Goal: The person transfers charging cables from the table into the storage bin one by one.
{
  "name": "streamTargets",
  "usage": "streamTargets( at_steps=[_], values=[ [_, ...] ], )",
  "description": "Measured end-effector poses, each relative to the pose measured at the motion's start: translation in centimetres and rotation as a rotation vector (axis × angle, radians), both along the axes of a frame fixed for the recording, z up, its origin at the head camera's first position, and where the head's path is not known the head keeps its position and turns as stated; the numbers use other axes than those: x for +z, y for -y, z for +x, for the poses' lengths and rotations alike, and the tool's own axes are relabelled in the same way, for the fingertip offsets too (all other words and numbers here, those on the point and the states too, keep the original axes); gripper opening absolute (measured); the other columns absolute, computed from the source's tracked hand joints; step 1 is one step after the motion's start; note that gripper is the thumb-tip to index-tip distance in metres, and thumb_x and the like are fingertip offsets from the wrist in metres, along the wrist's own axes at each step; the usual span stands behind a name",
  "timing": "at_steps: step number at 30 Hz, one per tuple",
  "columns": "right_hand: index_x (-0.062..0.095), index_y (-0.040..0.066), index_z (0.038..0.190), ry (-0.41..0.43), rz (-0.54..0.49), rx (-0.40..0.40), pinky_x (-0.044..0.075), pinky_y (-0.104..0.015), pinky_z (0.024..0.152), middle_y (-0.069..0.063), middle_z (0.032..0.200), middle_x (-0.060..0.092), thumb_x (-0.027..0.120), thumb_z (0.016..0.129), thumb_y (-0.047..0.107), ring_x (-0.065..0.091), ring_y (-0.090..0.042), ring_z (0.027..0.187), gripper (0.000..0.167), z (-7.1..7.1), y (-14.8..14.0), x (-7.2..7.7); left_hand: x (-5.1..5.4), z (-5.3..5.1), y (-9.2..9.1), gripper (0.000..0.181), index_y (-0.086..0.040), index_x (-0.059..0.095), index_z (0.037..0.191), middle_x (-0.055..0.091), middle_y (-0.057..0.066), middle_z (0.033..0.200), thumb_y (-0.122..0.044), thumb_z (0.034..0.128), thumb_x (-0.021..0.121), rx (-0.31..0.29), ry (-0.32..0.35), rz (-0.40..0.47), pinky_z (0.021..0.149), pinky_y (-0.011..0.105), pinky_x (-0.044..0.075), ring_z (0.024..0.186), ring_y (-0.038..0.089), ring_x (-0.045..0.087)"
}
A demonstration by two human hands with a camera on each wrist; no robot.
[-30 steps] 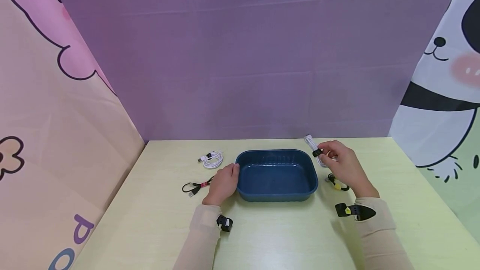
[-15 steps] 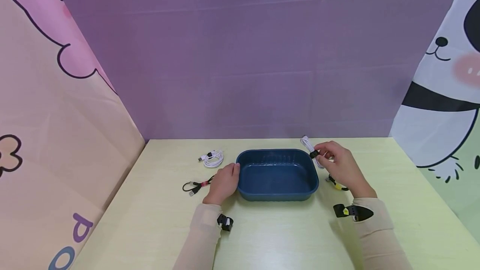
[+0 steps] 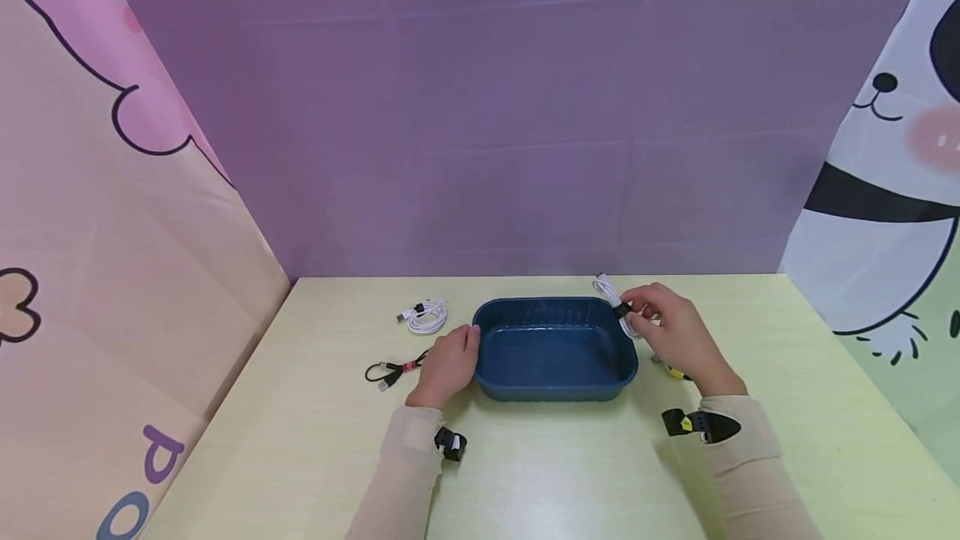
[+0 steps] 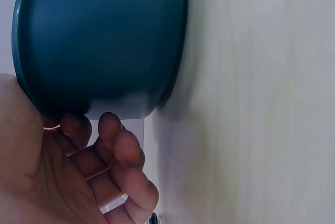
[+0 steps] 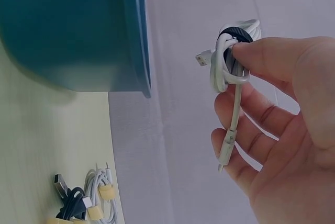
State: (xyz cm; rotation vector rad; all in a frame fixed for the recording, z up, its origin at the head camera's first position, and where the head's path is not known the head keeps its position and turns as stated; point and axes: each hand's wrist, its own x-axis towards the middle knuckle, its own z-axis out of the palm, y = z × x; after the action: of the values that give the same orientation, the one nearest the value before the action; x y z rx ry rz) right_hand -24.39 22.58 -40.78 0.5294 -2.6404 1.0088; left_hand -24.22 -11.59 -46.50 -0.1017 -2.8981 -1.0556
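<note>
A blue rectangular bin (image 3: 555, 352) stands on the table. At its left end the left hand (image 3: 447, 367) grips the rim; in the left wrist view the thumb side of that hand (image 4: 78, 166) lies over the rim of the bin (image 4: 104, 41) and the fingers are bent against the outer wall. Thumb and fingers of the right hand (image 3: 678, 336) pinch a bundled white cable (image 3: 609, 291) at its black tie, by the bin's back right corner. In the right wrist view the cable (image 5: 230, 145) hangs from the right hand (image 5: 293, 109), above rim level and outside the bin (image 5: 68, 30).
Left of the bin lie a coiled white cable (image 3: 427, 317) and a black cable with a red tie (image 3: 390, 373). Right of it, partly behind the right hand, is a yellow-banded cable (image 3: 678, 373). The right wrist view shows dark (image 5: 73, 203) and white (image 5: 99, 187) cables on the table.
The right hand has moved slightly left with the white cable, closer to the bin's right end. The left hand has stayed at the rim.
</note>
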Motion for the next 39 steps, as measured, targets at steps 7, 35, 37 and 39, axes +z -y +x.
streamTargets(
  at_steps=[7,35,37,39],
  values=[
    [0.068,0.004,0.120,0.002,0.007,0.007,0.047,-0.028,0.067,-0.009,0.097,0.065,0.066,0.096,0.001,0.059,-0.022,0.085,0.024,0.0,0.4,0.1,0.2,0.0,0.0,0.040,-0.009,0.061,0.091,0.045,0.002,0.068,-0.033,0.1118,0.037,-0.003,0.006,0.011,0.058,0.030,0.034,0.061,0.020,0.048],
    [0.069,0.005,0.121,0.018,0.027,0.038,0.047,-0.028,0.067,-0.005,0.096,0.064,0.068,0.095,0.004,0.058,-0.021,0.087,0.026,0.0,1.3,-0.5,0.1,0.1,0.0,0.039,-0.008,0.063,0.093,0.046,0.003,0.069,-0.033,0.1112,0.039,0.005,0.009,0.008,0.059,0.031,0.035,0.063,0.020,0.049],
    [0.069,0.005,0.121,0.016,0.027,0.041,0.047,-0.027,0.067,-0.005,0.096,0.064,0.068,0.095,0.004,0.058,-0.021,0.087,0.026,0.0,1.4,-0.5,0.0,0.1,0.0,0.039,-0.008,0.062,0.092,0.046,0.003,0.069,-0.033,0.1111,0.039,0.006,0.004,0.010,0.059,0.030,0.035,0.063,0.020,0.049],
    [0.069,0.004,0.120,0.012,0.026,0.047,0.046,-0.027,0.066,-0.005,0.097,0.064,0.068,0.095,0.003,0.058,-0.021,0.087,0.025,-0.1,1.4,-0.6,0.0,0.1,0.0,0.038,-0.009,0.061,0.090,0.046,0.002,0.069,-0.033,0.1109,0.040,0.008,0.005,0.013,0.058,0.030,0.034,0.062,0.019,0.049]
  ],
)
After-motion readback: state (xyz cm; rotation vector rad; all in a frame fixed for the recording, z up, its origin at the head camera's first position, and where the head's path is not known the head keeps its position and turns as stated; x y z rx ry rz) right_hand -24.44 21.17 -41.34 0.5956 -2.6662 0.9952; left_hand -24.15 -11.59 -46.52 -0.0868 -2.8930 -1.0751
